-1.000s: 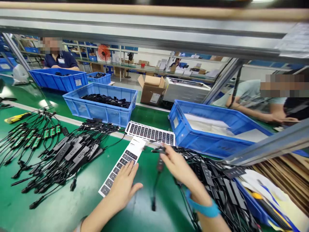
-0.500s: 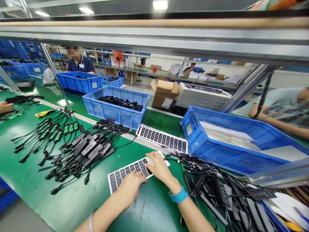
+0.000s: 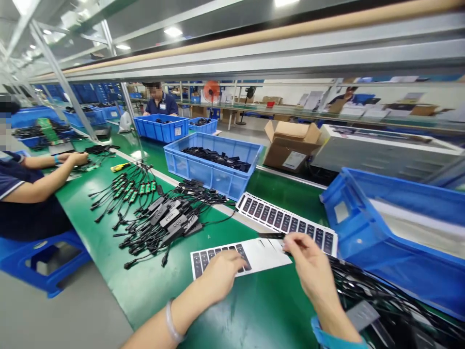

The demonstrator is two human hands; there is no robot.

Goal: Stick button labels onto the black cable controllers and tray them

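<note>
A white sheet of black labels [image 3: 267, 254] lies on the green bench, its right part bare white backing with a few small dark slits. My left hand [image 3: 223, 271] rests over the sheet's labelled part, fingers lying on it and slightly blurred. At the sheet's upper right, my right hand [image 3: 303, 252] pinches a thin black label [image 3: 271, 236] seen nearly edge-on. Behind it lies a second label sheet [image 3: 286, 220], filled with a row of black labels. To the left is a heap of black cabled controllers [image 3: 172, 218].
Small green circuit boards [image 3: 125, 186] on cables lie farther left. A blue bin [image 3: 214, 155] of black parts stands behind the heap. Another blue bin [image 3: 356, 223] holds white sheets at right, above black cables [image 3: 385, 286]. A co-worker [image 3: 32, 179] sits at far left.
My right hand has moved right, off the sheet's labels, with a black label in its pinch. More white backing shows. The view has turned left; my left hand stays on the sheet.
</note>
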